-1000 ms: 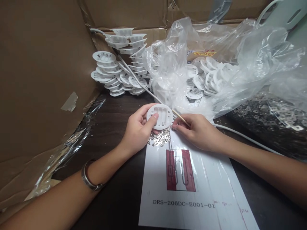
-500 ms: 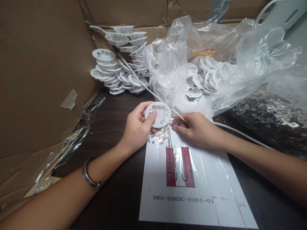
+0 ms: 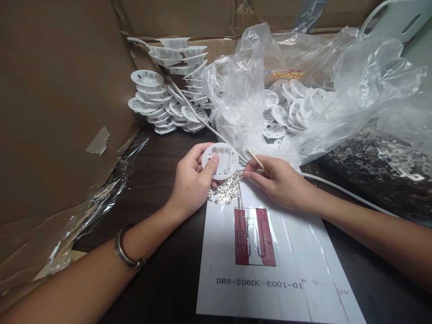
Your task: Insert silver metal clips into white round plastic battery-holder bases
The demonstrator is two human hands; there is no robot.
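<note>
A round white plastic piece with rectangular slots (image 3: 227, 163) is held in my left hand (image 3: 194, 177), thumb on its face and fingers behind it. My right hand (image 3: 281, 180) is closed round a thin wooden stick (image 3: 258, 161), whose tip points up and to the left, just right of the round piece. Whether the right fingertips also pinch a small part is too small to tell. Below the round piece lies a pile of small metal pieces (image 3: 224, 192), on the top edge of a printed sheet (image 3: 283, 297) with a red-and-white drawing.
Stacks of round white pieces (image 3: 153, 105) stand at the back left. A clear plastic bag (image 3: 248, 81) with more of them is behind my hands. A bag of metal parts (image 3: 381, 157) lies at the right. A white cable (image 3: 347, 191) crosses the dark table; cardboard walls surround it.
The round piece has shifted slightly left and turned a little in my left hand. The stick has moved away from its edge and now tilts more steeply upward.
</note>
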